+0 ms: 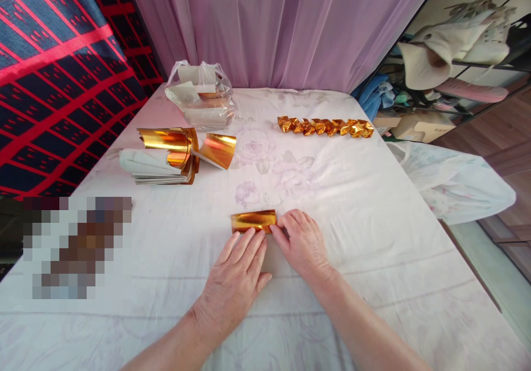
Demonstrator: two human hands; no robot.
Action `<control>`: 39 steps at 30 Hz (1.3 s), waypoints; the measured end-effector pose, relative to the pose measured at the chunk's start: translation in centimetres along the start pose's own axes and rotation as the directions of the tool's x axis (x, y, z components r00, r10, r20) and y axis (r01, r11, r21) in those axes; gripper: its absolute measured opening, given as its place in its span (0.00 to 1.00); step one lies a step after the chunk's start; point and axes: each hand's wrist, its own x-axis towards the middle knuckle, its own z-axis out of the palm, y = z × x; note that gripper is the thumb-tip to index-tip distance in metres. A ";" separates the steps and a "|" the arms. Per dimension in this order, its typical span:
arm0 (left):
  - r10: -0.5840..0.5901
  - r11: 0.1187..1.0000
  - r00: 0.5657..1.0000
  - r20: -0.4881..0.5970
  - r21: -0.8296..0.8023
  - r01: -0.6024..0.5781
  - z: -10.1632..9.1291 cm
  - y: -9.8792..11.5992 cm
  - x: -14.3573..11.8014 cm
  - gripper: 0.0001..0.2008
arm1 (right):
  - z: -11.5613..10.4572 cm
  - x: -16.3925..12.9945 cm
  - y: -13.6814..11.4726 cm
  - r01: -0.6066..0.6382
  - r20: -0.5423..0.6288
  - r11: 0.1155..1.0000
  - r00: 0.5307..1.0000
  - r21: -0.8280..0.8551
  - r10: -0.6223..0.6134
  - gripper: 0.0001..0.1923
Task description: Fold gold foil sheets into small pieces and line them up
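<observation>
A folded sheet of gold foil paper (254,219) lies on the table in front of me. My left hand (238,271) is open, its outstretched fingertips resting along the lower edge of the sheet. With curled fingers, my right hand (305,244) closes at the sheet's right end, thumb and index finger at the corner. To the upper left sits a stack of gold foil sheets (166,163), white backs showing, with one loose curled sheet (218,150) leaning beside it. Farther back on the right stretches a row of folded gold foil pieces (326,127).
A clear plastic bag (201,97) with paper stands at the back left, before a purple curtain (265,28). A flowered cloth (352,205) covers the table. Past the right edge are a white plastic bag (460,183) and a shelf with a cap (431,56). A blurred patch covers the left side.
</observation>
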 end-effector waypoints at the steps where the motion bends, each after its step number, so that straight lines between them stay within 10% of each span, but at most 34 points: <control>1: 0.006 1.000 1.000 0.003 -0.001 -0.006 0.0 0.0 0.0 0.24 | 0.0 0.0 0.0 0.001 0.000 1.000 1.000 -0.002 -0.001 0.14; 39: 0.005 0.997 0.997 0.079 -0.076 0.001 0.5 -0.5 -0.2 0.29 | 0.1 -0.1 0.0 -0.007 -0.035 1.000 0.999 0.003 0.007 0.13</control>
